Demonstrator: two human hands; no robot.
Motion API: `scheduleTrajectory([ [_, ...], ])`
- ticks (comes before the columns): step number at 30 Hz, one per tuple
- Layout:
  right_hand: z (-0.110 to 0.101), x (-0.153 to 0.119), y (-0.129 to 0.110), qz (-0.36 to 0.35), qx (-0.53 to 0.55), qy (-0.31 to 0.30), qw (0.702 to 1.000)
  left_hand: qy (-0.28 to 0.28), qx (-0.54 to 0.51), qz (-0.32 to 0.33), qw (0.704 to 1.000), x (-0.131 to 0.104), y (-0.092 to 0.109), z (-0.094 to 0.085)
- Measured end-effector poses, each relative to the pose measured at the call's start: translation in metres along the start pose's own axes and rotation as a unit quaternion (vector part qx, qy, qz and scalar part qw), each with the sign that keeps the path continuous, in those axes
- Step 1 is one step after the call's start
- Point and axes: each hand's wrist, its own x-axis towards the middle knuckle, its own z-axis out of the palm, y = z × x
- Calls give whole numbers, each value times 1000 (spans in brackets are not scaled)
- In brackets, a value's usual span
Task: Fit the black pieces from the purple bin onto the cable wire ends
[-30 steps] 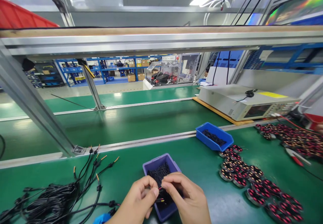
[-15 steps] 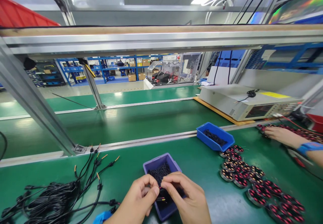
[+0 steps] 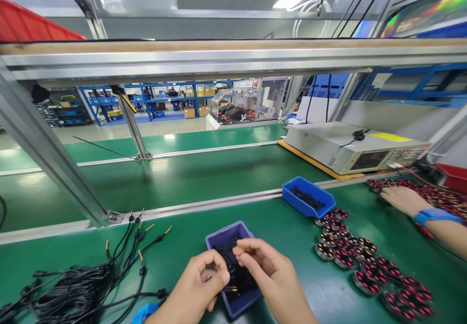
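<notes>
My left hand (image 3: 206,282) is closed in a pinch over the purple bin (image 3: 237,309). It holds a black cable (image 3: 230,289) whose coloured wire ends with bare tips poke out below the thumb. My right hand (image 3: 270,270) hovers just to the right, above the same bin, a small gap from the left fingertips. Its thumb and forefinger are drawn together; whatever may be between them is too small to make out. Short thin black pieces (image 3: 229,252) fill the bin, partly covered by both hands.
Coiled black cables (image 3: 73,290) with stripped ends lie at left. A blue bin (image 3: 292,202) of black pieces and several round copper-wound stators (image 3: 345,258) sit at right. Another person's hand (image 3: 401,200) touches more stators near a grey instrument (image 3: 350,144). A metal frame post (image 3: 54,153) rises at left.
My right hand has moved slightly up and away from the left fingertips, opening a gap between them. My left hand keeps its pinch. The co-worker's hand stays among the stators.
</notes>
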Motion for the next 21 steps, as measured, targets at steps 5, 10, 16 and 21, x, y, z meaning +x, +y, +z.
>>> scheduleTrajectory([
  [5,-1,1,-4,45,21,2,999,-3,-4,1,1000,1,-2,1],
  [10,3,-2,-4,39,32,-11,999,-10,17,-11,1000,-2,8,2],
  [16,3,-1,-2,14,4,-20,1000,-20,31,-15,999,-3,11,2],
  [21,2,-1,-5,21,-7,-38,999,-19,25,-14,999,-1,11,3],
])
